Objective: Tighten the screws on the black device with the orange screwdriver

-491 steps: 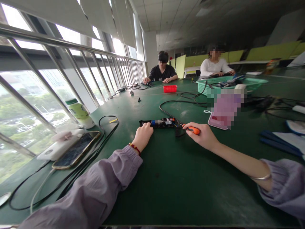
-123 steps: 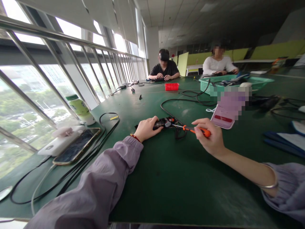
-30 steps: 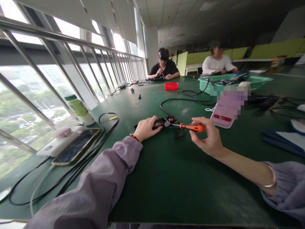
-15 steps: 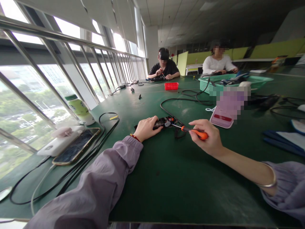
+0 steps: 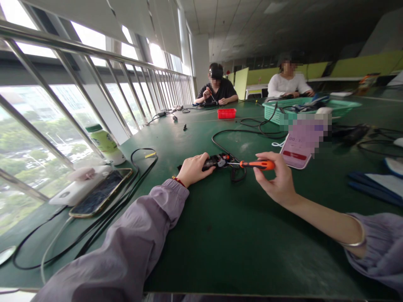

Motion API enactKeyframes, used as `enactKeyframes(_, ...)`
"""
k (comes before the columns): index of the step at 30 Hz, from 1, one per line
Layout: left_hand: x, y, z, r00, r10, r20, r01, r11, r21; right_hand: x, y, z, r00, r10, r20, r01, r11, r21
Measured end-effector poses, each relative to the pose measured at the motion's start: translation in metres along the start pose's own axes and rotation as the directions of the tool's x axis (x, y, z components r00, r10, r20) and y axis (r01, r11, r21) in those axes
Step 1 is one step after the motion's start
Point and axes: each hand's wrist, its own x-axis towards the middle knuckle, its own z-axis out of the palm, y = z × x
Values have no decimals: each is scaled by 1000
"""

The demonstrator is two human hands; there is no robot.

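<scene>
My left hand (image 5: pixel 194 168) is wrapped round a black device (image 5: pixel 214 161) that lies on the green table (image 5: pixel 220 235). Small orange and grey parts show at the device's right end, and a black cable runs from it. An orange and black screwdriver (image 5: pixel 258 165) is held by its handle between the thumb and fingers of my right hand (image 5: pixel 278 180). Its shaft points left, and the tip is at the right end of the device; whether it sits in a screw is too small to tell.
Behind are a red box (image 5: pixel 226 113), a green basket (image 5: pixel 340 110) and two people. A pink phone (image 5: pixel 294 157) stands right of centre. At left are a bottle (image 5: pixel 107 147), a phone (image 5: pixel 102 193), a white device (image 5: pixel 66 195) and cables. Blue-white gloves (image 5: pixel 374 186) lie far right.
The screwdriver handle has swung up to nearly level, and the fingers of my right hand have shifted up and right along it. My left hand and the device have stayed in place.
</scene>
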Motion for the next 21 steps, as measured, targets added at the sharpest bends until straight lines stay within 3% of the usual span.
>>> enactKeyframes(7, 0, 1, -1, 1000, -15, 16, 14, 1000, 6, 0, 1, 1, 991, 127, 40, -127, 992, 11)
enactKeyframes(11, 0, 2, -1, 1000, -12, 9, 12, 1000, 15, 1, 1, 1, 996, 73, -45, -72, 997, 28)
enactKeyframes(17, 0, 0, 0, 1000, 9, -10, -8, 1000, 18, 1, -2, 0, 996, 75, 58, -76, 997, 17)
enactKeyframes(21, 0, 0, 0, 1000, -5, 9, 5, 1000, 13, 0, 0, 1, 999, 34, -21, -34, 999, 29)
